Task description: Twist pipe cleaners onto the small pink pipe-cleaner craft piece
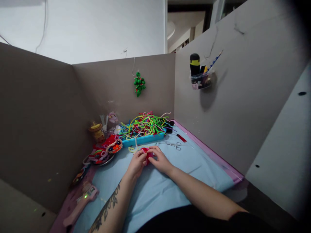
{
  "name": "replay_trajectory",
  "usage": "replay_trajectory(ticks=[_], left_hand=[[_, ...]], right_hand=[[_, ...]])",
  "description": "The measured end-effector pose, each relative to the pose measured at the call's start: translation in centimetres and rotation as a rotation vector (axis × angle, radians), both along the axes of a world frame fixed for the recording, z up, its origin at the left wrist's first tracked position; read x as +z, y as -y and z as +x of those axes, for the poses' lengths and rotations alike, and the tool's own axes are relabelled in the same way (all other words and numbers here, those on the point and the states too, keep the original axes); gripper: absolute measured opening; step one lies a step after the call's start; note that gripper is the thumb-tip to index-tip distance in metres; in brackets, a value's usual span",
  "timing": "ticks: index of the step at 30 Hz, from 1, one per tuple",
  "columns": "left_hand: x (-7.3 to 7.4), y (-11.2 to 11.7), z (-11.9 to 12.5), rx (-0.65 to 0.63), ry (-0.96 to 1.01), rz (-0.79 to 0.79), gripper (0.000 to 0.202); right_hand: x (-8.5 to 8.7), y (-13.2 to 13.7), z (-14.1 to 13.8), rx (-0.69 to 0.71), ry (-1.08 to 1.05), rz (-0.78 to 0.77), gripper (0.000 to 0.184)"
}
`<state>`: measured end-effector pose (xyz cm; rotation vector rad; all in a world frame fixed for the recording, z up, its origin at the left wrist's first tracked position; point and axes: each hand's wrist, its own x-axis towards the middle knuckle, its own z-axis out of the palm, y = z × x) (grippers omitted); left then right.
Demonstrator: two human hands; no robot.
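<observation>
Between my two hands is a small red and pink fuzzy piece (147, 156), which looks bent from pipe cleaners; its exact shape is partly hidden by my fingers. My left hand (136, 162) pinches it from the left side. My right hand (160, 159) has its fingers bent around the right and upper side of it. Both hands are just above the light blue cloth (184, 181). Just behind them lies a pale yellow-green pipe cleaner piece (131, 149). Silver scissors (177, 147) rest to the right of my right hand.
A blue tray (143, 139) heaped with coloured pipe cleaners (148, 124) stands behind. Left are a plate (105, 161) of finished fuzzy pieces, a jar (96, 131) and a pink glue gun (81, 204). A red strip (181, 138) lies right. Grey panels enclose the table.
</observation>
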<state>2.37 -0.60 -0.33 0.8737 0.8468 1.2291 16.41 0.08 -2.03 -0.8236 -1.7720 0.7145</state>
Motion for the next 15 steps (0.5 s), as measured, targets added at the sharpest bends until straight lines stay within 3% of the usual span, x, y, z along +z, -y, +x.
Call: replay_trajectory(ticks=[6,15], left_hand=[[-0.46,-0.15,0.10,-0.021,-0.087,0.098,0.023],[-0.43,-0.16,0.17,-0.057,-0.135,0.113,0.020]], right_hand=[[-0.02,-0.09,-0.13,0.025,-0.081,-0.053,0.024],[-0.30,-0.43,-0.25,0.089,-0.175,-0.127,0.015]])
